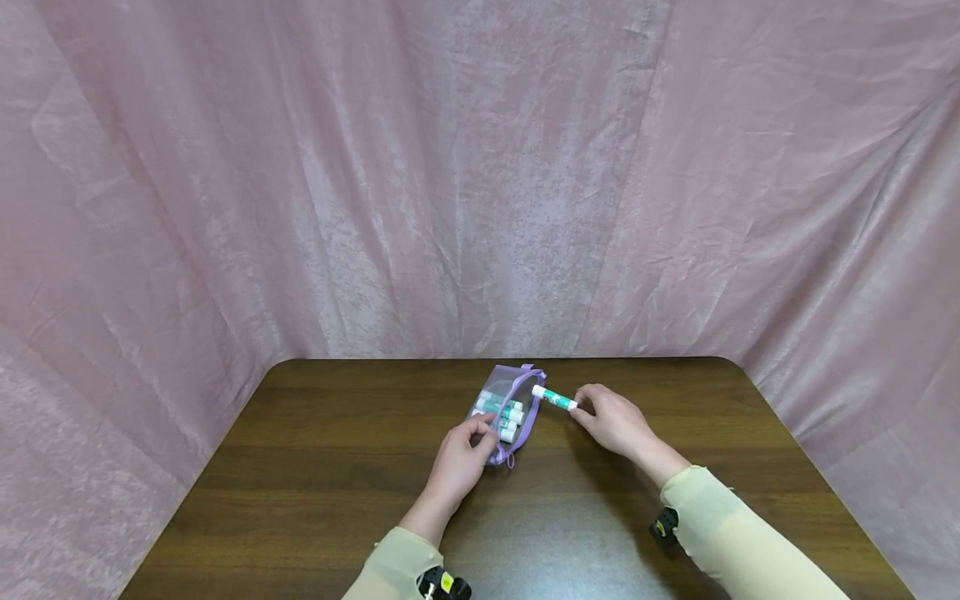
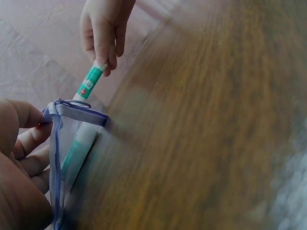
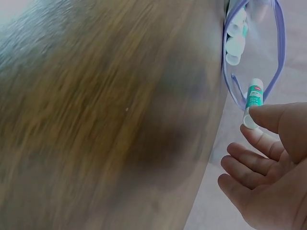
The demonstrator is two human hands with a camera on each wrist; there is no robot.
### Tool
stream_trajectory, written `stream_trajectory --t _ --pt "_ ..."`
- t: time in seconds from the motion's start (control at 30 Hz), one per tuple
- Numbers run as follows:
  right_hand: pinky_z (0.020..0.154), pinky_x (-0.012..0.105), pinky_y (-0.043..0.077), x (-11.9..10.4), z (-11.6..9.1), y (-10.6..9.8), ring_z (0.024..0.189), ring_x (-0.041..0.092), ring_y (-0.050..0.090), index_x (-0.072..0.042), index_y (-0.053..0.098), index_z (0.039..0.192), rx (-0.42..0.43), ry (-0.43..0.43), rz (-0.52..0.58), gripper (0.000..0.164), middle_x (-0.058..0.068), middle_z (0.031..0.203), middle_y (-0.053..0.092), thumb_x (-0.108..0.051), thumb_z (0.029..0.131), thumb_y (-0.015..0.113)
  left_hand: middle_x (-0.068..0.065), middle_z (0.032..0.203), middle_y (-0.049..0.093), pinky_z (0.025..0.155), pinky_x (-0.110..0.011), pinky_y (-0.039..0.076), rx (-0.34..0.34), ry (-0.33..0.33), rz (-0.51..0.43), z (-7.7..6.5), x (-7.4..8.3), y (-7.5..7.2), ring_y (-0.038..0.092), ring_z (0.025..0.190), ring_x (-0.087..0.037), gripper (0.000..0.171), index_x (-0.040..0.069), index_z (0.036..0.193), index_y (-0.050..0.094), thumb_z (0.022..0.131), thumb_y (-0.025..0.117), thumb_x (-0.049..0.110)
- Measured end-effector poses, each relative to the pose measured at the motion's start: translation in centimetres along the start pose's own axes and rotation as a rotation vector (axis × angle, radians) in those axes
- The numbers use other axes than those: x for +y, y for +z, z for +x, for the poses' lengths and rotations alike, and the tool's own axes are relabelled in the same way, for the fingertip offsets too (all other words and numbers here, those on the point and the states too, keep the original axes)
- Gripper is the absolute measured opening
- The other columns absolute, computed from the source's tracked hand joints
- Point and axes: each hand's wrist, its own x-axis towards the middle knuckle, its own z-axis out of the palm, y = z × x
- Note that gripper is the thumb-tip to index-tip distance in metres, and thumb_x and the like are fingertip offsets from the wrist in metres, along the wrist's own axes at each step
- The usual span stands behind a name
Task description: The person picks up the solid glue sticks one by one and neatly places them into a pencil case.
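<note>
A mesh zipper pouch (image 1: 529, 422) with purple edging lies on the table, its mouth spread open to the right. Inside are several green-and-white glue sticks (image 1: 513, 415), also partly visible at the top of the right wrist view. My left hand (image 1: 459, 461) pinches the pouch's near edge between thumb and forefinger, clear in the left wrist view. Between the thumb and forefinger of my right hand (image 1: 617, 422) is one end of another glue stick (image 1: 556, 398). Its far white end points at the pouch's mouth; in the right wrist view the glue stick (image 3: 254, 98) overlaps the purple rim.
The brown wood-grain table (image 1: 315, 467) has rounded far corners. Behind it and at both sides hangs a pink velvety curtain (image 1: 465, 183). A small black wrist camera (image 1: 664, 526) sits at the right cuff, and another camera (image 1: 442, 583) at the left.
</note>
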Motion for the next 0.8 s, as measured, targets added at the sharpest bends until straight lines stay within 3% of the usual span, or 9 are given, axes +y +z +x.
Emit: stream_trajectory --t 0.47,0.8 --pt "0.075 0.047 0.052 -0.9 1.6 0.9 0.081 0.021 0.057 -0.013 0.070 0.103 -0.032 0.022 0.017 0.011 0.001 0.092 0.064 -0.022 0.104 0.076 -0.012 0.145 0.072 0.123 -0.058 0.038 -0.012 -0.015 -0.010 -0.2 0.1 -0.1 0.056 0.146 -0.041 0.018 0.013 0.084 0.067 0.101 0.069 0.017" --pt "0.077 0.048 0.053 -1.5 2.7 2.3 0.083 0.021 0.059 -0.014 0.071 0.102 -0.037 0.031 -0.001 0.012 0.002 0.095 0.067 -0.023 0.103 0.078 -0.009 0.144 0.073 0.124 -0.057 0.038 0.001 -0.018 -0.013 -0.2 0.0 -0.1 0.057 0.146 -0.040 0.018 0.014 0.084 0.068 0.101 0.069 0.017"
